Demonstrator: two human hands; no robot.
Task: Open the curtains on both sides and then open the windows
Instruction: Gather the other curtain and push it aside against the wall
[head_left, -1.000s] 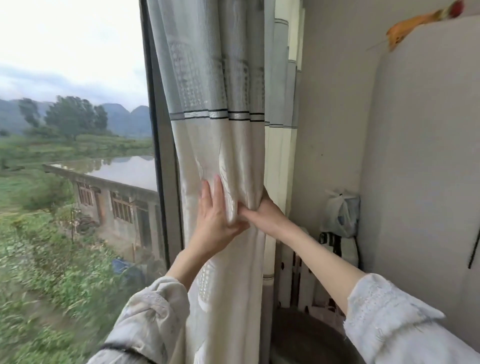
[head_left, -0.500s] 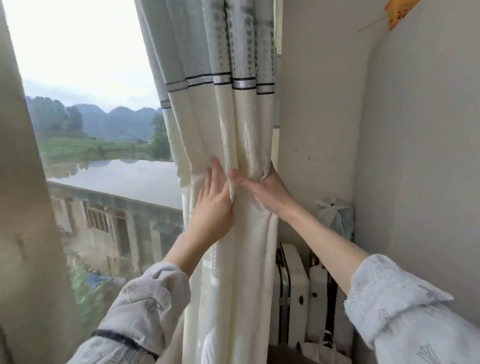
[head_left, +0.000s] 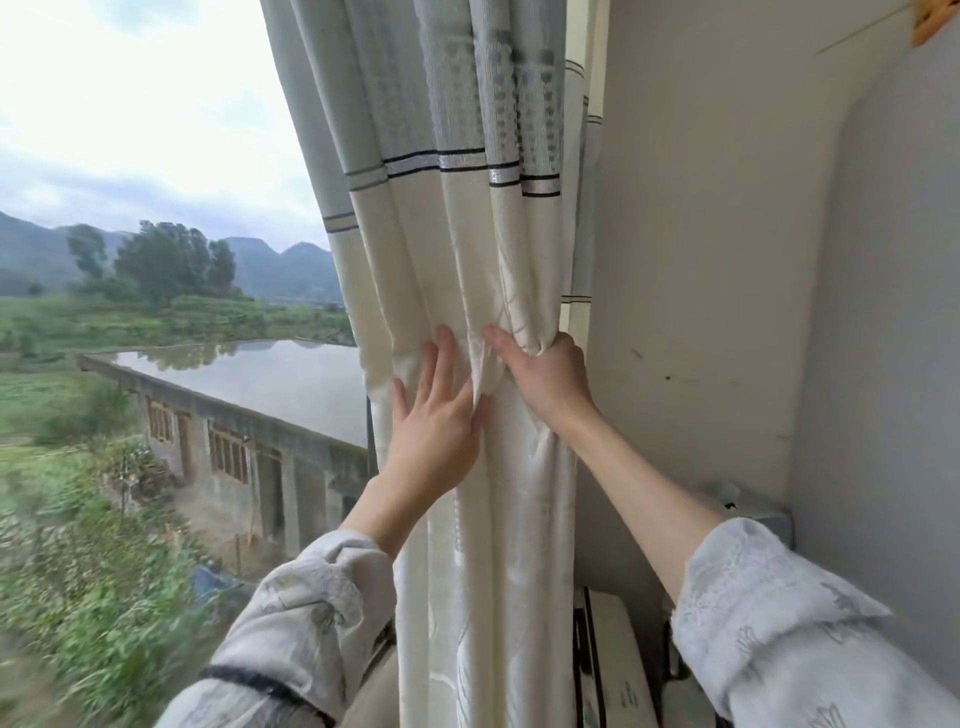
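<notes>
Head cam: my right hand (head_left: 550, 382) w/ fingers (head_left: 501, 340) clenched round the bunched curtain (head_left: 467, 249). My left hand (head_left: 434, 431) lies flat on the folds just beside it, fingers spread. Window (head_left: 182, 312) is left of both.

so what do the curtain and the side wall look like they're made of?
Curtain: woven fabric, matte with a slight sheen, judging by its soft folds, its ribbed texture and the way it bunches under the right hand and left hand. Probably polyester or a blend; cannot tell. Wall: painted plaster by its look, flat off-white and matte, with small scuffs and specks.
</notes>
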